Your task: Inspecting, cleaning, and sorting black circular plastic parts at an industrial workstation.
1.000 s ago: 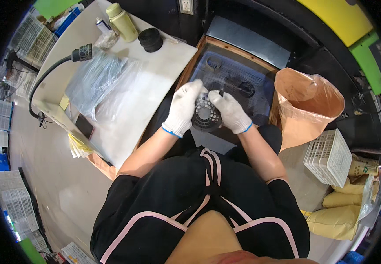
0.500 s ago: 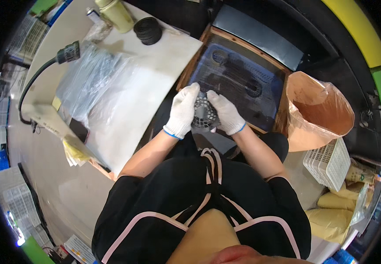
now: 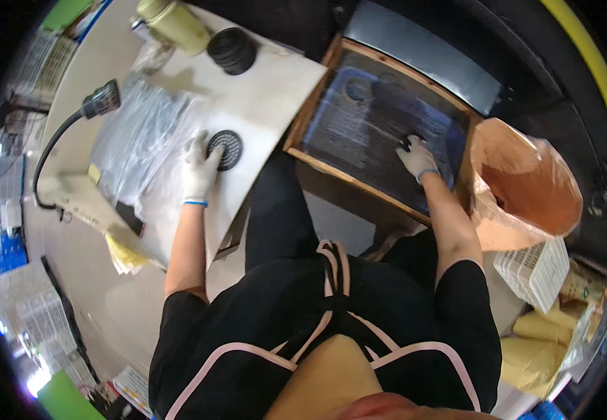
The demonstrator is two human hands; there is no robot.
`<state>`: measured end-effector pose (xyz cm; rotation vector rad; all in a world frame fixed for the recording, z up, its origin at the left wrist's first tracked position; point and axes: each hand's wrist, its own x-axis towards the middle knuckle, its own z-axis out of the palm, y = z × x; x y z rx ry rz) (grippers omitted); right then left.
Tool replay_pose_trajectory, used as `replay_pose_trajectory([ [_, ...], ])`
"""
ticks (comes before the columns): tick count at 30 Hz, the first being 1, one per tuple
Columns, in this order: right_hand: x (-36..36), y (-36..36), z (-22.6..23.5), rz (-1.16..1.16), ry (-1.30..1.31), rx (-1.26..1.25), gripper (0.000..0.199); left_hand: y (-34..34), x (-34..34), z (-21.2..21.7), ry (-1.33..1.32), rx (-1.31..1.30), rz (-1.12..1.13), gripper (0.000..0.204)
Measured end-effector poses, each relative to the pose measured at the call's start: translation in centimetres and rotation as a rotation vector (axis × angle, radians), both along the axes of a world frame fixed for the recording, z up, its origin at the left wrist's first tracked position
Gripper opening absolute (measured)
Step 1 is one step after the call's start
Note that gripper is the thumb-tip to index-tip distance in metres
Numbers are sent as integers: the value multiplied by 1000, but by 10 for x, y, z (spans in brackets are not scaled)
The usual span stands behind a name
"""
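Note:
A black round grid disc (image 3: pixel 225 150) lies on the white tabletop. My left hand (image 3: pixel 200 168), in a white knit glove, is beside it with fingers apart and the thumb at the disc's left edge. On the right, my gloved right hand (image 3: pixel 417 157) reaches into a wood-framed tray (image 3: pixel 359 183) with a dark bluish bottom. Its fingers are closed at a dark round part (image 3: pixel 404 144), mostly hidden by the hand. A faint ring shape shows at the tray's upper left.
Behind the disc stand a stack of black rings (image 3: pixel 232 51) and a pale yellow bottle (image 3: pixel 177 26). Clear plastic bags (image 3: pixel 139 133) cover the table's left, near a bendable lamp (image 3: pixel 100 100). Right of the tray are a brown lined bag (image 3: pixel 524 185) and white baskets (image 3: pixel 533 269).
My hands, earlier together holding a black grid disc, have parted. The left has moved left over the table, where the disc now lies; the right has moved right into the tray.

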<state>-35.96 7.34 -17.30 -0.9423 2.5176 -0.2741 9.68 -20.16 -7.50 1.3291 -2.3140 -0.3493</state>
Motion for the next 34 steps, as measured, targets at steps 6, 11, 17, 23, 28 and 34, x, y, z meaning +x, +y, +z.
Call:
replay_pose_trajectory([
  [6, 47, 2, 6, 271, -198, 150, 57, 58, -17, -23, 827, 325, 61, 16],
  [11, 43, -4, 22, 281, 7, 184, 67, 141, -52, 16, 504, 265, -404, 10],
  [17, 56, -3, 41, 168, -83, 328, 85, 190, -79, 34, 459, 339, -649, 12],
  [23, 59, 18, 49, 34, -117, 440, 101, 200, -77, 45, 469, 426, -627, 9],
  [28, 36, 33, 17, 30, -132, 445, 100, 199, -64, 47, 471, 471, -616, 11],
  [34, 53, 25, 40, 113, -176, 483, 96, 204, -52, 47, 419, 573, -589, 14],
])
